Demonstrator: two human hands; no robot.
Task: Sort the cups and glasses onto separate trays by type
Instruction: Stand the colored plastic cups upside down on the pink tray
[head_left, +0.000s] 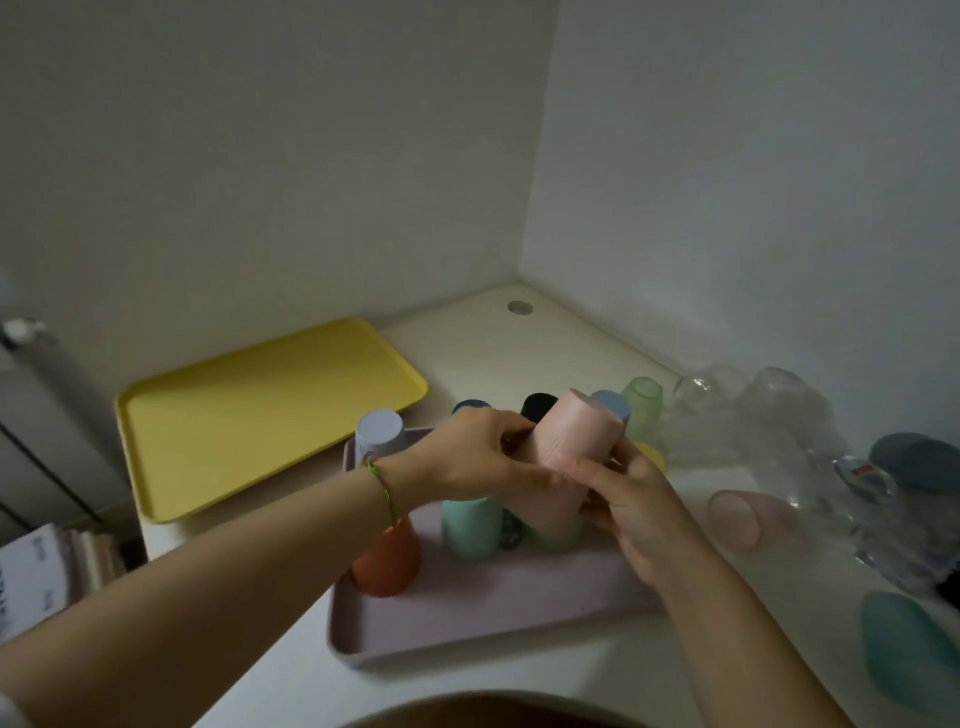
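A pale pink plastic cup (566, 447) hangs tilted, bottom up, above the pink tray (498, 608). My left hand (478, 457) grips its left side and my right hand (628, 504) holds its lower right side. On the pink tray stand upside-down cups: a lavender one (380, 432), an orange one (387, 564), a mint one (470, 527), and dark, blue and green ones behind the held cup. An empty yellow tray (260, 410) lies at the back left. Clear glasses (779, 415) crowd the table at right.
A pink cup (743, 519) lies on its side right of the tray, and a teal cup (909, 649) lies near the right edge. A grey cup (919, 457) sits behind the glasses. Walls close the table's back and right. Books are stacked low at left.
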